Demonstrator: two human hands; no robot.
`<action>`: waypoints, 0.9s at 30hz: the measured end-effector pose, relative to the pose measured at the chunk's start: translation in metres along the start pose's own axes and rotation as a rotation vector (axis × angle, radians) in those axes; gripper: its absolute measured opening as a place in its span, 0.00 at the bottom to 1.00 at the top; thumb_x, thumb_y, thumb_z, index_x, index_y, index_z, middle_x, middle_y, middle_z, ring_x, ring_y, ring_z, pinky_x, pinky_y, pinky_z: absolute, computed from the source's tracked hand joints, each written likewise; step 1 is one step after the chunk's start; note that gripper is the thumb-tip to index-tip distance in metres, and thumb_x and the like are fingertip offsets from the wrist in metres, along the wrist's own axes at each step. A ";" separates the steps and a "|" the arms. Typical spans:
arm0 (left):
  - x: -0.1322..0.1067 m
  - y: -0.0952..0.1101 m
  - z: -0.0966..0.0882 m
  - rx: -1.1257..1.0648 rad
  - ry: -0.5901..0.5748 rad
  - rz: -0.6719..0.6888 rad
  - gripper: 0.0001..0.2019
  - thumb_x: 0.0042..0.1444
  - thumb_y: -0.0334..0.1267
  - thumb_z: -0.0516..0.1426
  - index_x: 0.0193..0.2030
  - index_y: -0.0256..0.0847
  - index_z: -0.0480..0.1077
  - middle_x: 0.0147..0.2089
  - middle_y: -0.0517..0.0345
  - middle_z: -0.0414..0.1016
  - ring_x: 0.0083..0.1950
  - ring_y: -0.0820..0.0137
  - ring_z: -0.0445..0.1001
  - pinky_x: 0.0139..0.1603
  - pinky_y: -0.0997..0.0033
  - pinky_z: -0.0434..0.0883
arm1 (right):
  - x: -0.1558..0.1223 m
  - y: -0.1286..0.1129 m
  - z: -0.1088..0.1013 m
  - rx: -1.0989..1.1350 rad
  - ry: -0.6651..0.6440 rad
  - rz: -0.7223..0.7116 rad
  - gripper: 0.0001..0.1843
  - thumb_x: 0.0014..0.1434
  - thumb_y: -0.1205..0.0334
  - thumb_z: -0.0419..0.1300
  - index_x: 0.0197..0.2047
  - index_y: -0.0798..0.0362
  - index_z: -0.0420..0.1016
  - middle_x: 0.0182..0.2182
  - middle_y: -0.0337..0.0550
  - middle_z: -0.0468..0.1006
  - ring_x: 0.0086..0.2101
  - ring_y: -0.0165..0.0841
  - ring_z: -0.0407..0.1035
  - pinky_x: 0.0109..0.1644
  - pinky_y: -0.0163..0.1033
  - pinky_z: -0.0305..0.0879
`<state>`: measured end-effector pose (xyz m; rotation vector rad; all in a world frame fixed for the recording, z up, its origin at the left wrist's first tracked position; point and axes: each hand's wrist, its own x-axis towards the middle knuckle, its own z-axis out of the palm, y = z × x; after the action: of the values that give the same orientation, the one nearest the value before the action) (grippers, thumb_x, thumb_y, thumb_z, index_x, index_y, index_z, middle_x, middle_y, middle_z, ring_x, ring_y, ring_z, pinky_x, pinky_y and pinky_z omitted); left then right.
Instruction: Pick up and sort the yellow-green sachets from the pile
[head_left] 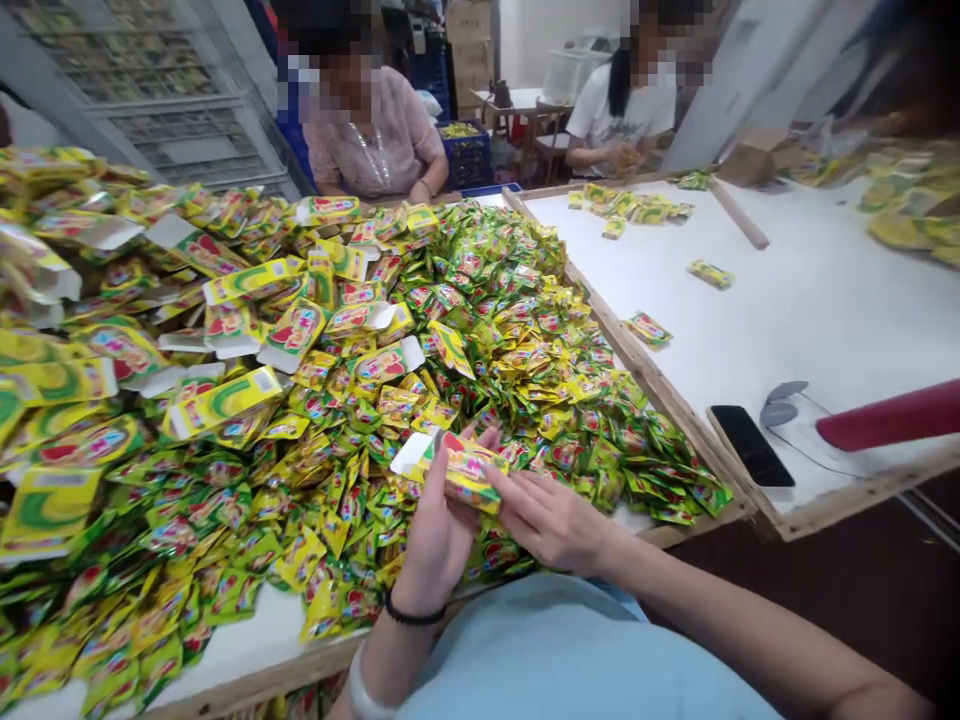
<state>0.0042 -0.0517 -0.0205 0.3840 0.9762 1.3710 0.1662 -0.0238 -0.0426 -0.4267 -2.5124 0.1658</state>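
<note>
A small yellow and green candy box (466, 478) with a white open flap at its left end is held over the near part of the pile. My left hand (442, 530) grips it from below and the left, the thumb lying along its near side. The fingers of my right hand (551, 515) close on its right end; whether they also hold a sachet is hidden. Around both hands lie heaped green and yellow candy sachets (525, 350). To the left, more boxes with white flaps, such as one yellow box (225, 403), rest on the heap.
A wooden rail (637, 365) divides my table from the white table (810, 310) at right. On that one lie a black phone (752, 445), glasses (784, 405) and a few boxes (710, 274). Two co-workers (375, 135) sit across; a plastic crate (466, 155) stands behind.
</note>
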 end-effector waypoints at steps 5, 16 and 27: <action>0.010 0.010 -0.010 -0.052 -0.096 0.091 0.10 0.50 0.39 0.59 0.39 0.40 0.68 0.29 0.61 0.72 0.31 0.70 0.73 0.35 0.71 0.71 | 0.007 -0.007 -0.036 0.421 0.132 0.339 0.12 0.60 0.68 0.54 0.48 0.51 0.70 0.41 0.48 0.73 0.40 0.34 0.70 0.42 0.39 0.71; -0.017 0.005 -0.011 0.602 -0.431 0.049 0.18 0.46 0.42 0.63 0.43 0.39 0.68 0.29 0.59 0.67 0.29 0.71 0.65 0.33 0.70 0.66 | 0.056 0.015 -0.049 0.547 -0.031 0.179 0.08 0.61 0.65 0.54 0.43 0.51 0.72 0.36 0.45 0.75 0.37 0.32 0.70 0.40 0.37 0.68; -0.012 0.000 -0.024 0.730 -0.671 -0.184 0.19 0.47 0.40 0.62 0.45 0.36 0.66 0.30 0.62 0.68 0.30 0.74 0.65 0.31 0.75 0.65 | 0.018 0.005 -0.060 0.591 -0.151 0.367 0.07 0.62 0.67 0.53 0.41 0.52 0.71 0.39 0.45 0.74 0.39 0.31 0.69 0.43 0.35 0.67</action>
<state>-0.0128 -0.0703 -0.0304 1.1830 0.8759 0.5936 0.1879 -0.0119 0.0155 -0.6323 -2.3500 1.0816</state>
